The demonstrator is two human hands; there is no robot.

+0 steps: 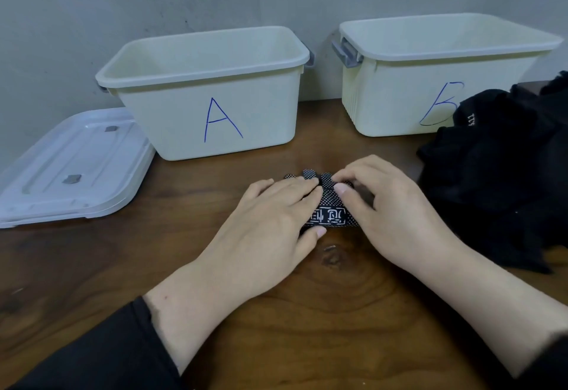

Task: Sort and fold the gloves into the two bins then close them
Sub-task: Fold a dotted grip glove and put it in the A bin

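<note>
A black glove with white dots and a white patterned band [327, 205] lies flat on the wooden table, mostly covered by both hands. My left hand [270, 220] presses on its left side with straight fingers. My right hand [384, 205] has its fingers curled over the glove's fingertips, with the thumb against them. Behind stand two open cream bins: bin A [209, 94] at centre left and bin B [430, 60] at the right. I see nothing inside either bin from here. A pile of black gloves [498, 174] lies at the right.
A translucent white lid [70, 168] lies flat on the table left of bin A. A grey wall runs close behind the bins. Bare wooden tabletop [92, 266] stretches in front of the lid and around my forearms.
</note>
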